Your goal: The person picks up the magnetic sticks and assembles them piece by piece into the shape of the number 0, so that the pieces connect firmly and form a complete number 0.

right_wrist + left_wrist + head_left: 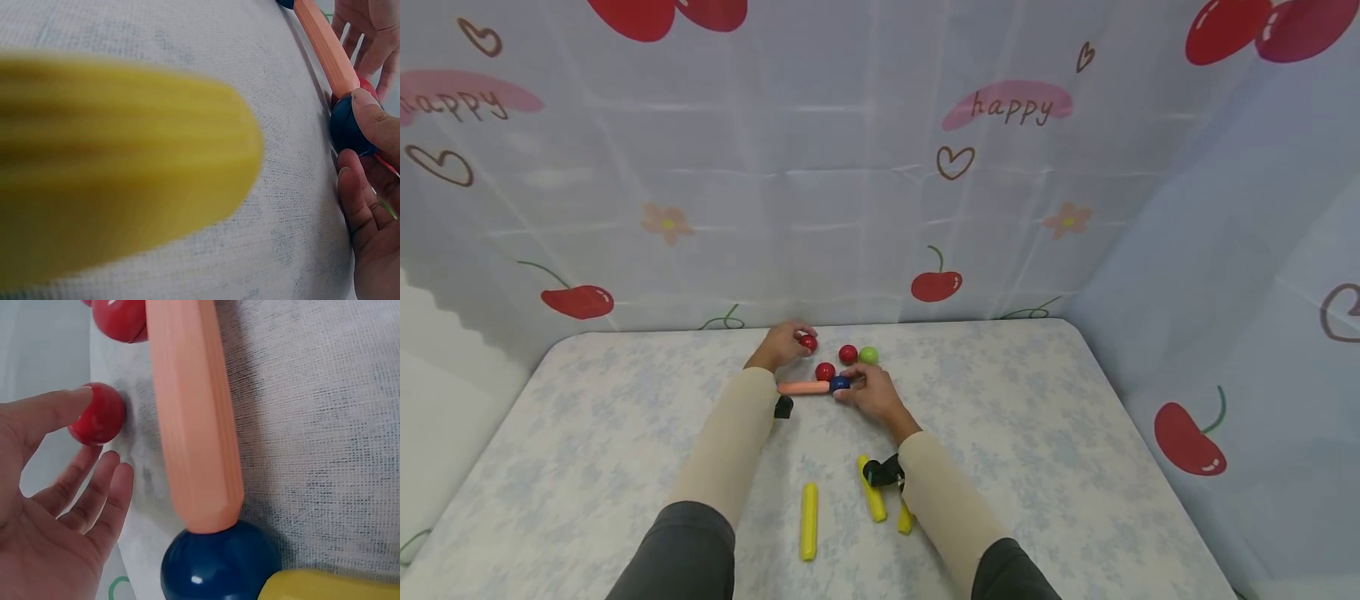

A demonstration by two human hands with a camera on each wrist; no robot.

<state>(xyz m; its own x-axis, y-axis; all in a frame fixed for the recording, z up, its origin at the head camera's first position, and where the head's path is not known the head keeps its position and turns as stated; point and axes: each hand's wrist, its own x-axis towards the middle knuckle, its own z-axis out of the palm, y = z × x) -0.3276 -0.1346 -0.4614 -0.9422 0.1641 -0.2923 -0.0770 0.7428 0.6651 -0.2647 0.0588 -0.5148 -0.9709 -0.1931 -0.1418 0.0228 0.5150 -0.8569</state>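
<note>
At the back of the table my left hand holds a red ball, the thumb and a finger against it. In the left wrist view this red ball is near the table's edge. My right hand grips a blue ball between thumb and fingers. That ball sits at one end of a peach ridged stick. A second blue ball is at the stick's other end, with a yellow stick meeting it; my left arm hides this corner in the head view.
Behind the peach stick lie a red ball, another red ball and a green ball. Nearer are loose yellow sticks, one partly under the right forearm. A printed curtain hangs along the table's back edge.
</note>
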